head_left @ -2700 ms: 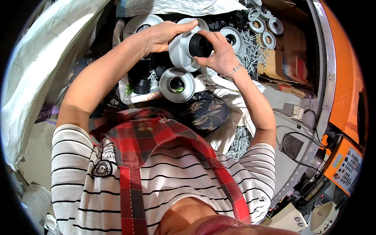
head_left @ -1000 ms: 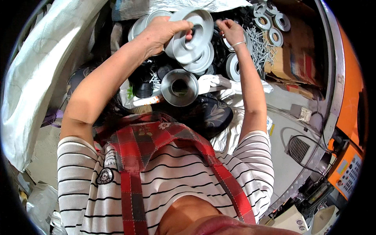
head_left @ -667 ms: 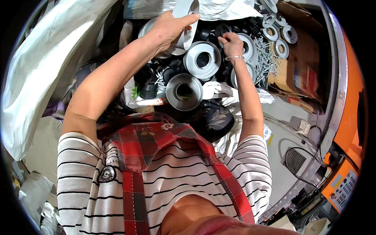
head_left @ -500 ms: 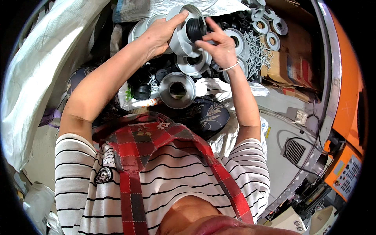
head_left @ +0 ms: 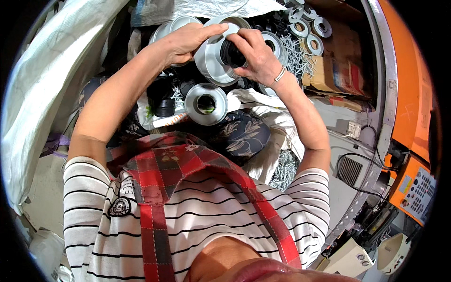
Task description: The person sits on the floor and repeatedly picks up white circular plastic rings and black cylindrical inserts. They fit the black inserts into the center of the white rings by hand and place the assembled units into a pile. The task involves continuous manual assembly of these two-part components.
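At the far middle, my left hand [head_left: 191, 40] grips the rim of a grey cup-shaped part [head_left: 208, 60], thumb along its top. A black ribbed rubber sleeve [head_left: 231, 52] sits at the middle of that part. My right hand [head_left: 259, 57] has its fingers closed around the sleeve, which touches the grey part; its inner end is hidden. Nearer to me, another grey cup [head_left: 191, 102] with a round hole rests by my lap. Left of it lie black ribbed sleeves [head_left: 164, 108]. More grey parts [head_left: 159, 32] stand behind my left hand.
Silvery screws [head_left: 300, 58] and grey rings [head_left: 322, 27] lie at the far right beside cardboard [head_left: 329, 75]. A big white sack [head_left: 42, 94] hangs at the left. An orange machine [head_left: 408, 80] with a control panel [head_left: 417, 195] and a black cable stands at the right.
My right hand has closed onto the black sleeve from fingers spread beside it. The held grey part has come lower and tilted, its outer side now facing me.
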`<state>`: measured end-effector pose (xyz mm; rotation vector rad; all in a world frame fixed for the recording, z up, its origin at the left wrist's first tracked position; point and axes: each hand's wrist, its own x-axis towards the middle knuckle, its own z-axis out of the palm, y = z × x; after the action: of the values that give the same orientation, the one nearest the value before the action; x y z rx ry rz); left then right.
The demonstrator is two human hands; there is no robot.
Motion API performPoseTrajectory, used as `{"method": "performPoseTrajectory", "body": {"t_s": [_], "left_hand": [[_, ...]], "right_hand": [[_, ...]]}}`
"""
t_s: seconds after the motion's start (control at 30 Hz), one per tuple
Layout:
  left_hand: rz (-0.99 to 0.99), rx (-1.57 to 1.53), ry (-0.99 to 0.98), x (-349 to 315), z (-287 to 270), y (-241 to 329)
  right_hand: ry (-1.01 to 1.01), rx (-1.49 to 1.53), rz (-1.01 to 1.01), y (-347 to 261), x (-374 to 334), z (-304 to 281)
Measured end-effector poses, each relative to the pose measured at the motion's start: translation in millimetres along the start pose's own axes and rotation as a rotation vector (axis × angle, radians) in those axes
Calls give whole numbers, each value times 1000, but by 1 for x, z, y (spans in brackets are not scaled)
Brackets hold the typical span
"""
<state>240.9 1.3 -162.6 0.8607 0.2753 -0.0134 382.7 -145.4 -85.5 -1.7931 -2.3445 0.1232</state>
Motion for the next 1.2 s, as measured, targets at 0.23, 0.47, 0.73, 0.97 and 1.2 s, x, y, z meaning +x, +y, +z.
{"method": "performPoseTrajectory", "body": {"t_s": [0.23,0.47,0.73,0.97,1.2], "left_hand": [[80,-81,1,1,3,-6],[291,757,283,-3,-3,11],[241,1726,236,16,-27,-21],[582,827,450,43,-10,-50],[124,80,326,38,-6,-21]], "right_hand": [[46,36,169,1,-5,17],[-134,646,853,35,-11,44],[-429,-5,875,102,-66,133],[189,237,712,90,-54,56],[132,805,1519,186,-52,177]]}}
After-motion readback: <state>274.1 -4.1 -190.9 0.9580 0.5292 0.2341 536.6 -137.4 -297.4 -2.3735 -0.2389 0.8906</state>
